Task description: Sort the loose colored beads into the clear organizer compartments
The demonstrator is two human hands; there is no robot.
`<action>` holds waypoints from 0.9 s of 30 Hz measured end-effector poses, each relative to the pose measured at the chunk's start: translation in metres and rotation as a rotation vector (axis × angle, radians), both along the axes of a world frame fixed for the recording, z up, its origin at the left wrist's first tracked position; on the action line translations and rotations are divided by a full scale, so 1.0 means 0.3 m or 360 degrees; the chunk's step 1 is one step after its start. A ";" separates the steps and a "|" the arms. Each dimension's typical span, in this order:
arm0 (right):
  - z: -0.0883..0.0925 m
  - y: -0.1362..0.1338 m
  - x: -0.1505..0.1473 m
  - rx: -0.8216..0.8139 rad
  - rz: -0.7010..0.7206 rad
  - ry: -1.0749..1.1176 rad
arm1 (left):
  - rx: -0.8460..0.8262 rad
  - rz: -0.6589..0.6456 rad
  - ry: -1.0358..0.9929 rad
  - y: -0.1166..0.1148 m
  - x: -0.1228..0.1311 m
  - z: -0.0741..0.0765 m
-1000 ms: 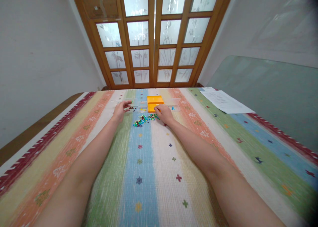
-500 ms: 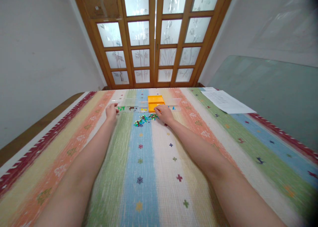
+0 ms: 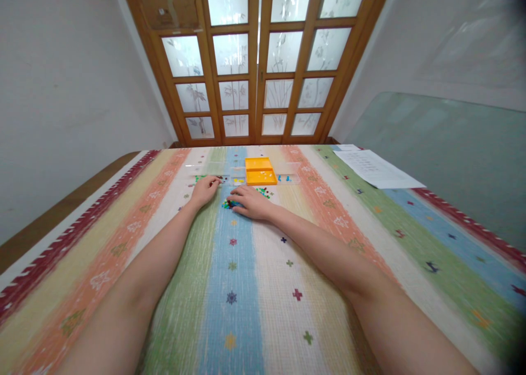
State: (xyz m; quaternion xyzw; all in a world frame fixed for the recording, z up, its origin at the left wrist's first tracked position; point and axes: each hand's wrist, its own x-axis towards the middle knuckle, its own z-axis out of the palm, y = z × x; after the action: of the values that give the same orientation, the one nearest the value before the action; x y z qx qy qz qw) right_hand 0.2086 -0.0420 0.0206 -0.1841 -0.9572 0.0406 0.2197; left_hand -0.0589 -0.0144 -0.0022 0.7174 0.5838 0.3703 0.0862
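My left hand (image 3: 203,192) is at the front edge of a clear plastic box (image 3: 200,167), by the part with dark brown pieces (image 3: 219,178). Its fingertips are pinched together; what they hold, if anything, is too small to make out. Over a heap of tiny green, blue and brown pieces (image 3: 227,204) lies my right hand (image 3: 251,202), its fingers apart and touching the heap's left part. The hand covers the middle of the heap; more pieces (image 3: 263,191) show beyond it. An opened orange box (image 3: 262,181) stands behind, with a few white pieces in it.
Green pieces (image 3: 199,178), yellow pieces (image 3: 238,181) and blue pieces (image 3: 284,178) sit in clear boxes either side of the orange one. Printed paper sheets (image 3: 373,169) lie at the far right. A striped cloth (image 3: 246,287) covers the table, with glazed wooden doors (image 3: 255,74) beyond.
My left hand has moved right, from the green pieces to the brown ones. My right hand has come from the orange box leftward and nearer onto the heap, its fingers spreading.
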 end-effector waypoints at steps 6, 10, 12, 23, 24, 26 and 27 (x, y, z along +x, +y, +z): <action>-0.014 -0.024 -0.020 0.0069 0.0095 -0.0027 | 0.0004 -0.0081 0.0129 -0.004 0.015 -0.007; -0.016 -0.004 -0.013 0.0036 0.0087 0.0043 | 0.0004 -0.0129 0.0203 -0.007 0.025 -0.007; -0.017 0.003 -0.012 0.0013 0.0086 0.0062 | 0.0011 -0.0150 0.0244 -0.008 0.030 -0.007; -0.033 0.034 0.002 -0.0172 0.0029 0.0215 | 0.0022 -0.0203 0.0310 -0.021 0.050 0.003; -0.034 0.041 0.007 -0.0198 0.0001 0.0247 | 0.0023 -0.0209 0.0308 -0.022 0.052 0.003; -0.035 0.053 0.017 -0.0244 -0.0074 0.0313 | 0.0023 -0.0224 0.0311 -0.023 0.057 0.004; -0.036 0.058 0.022 -0.0261 -0.0112 0.0342 | 0.0022 -0.0233 0.0313 -0.025 0.060 0.006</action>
State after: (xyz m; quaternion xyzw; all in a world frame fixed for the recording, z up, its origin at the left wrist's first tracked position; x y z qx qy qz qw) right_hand 0.2153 -0.0245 0.0097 -0.2295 -0.9145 0.1305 0.3065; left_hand -0.0408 -0.0218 -0.0005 0.7916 0.5328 0.2949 0.0503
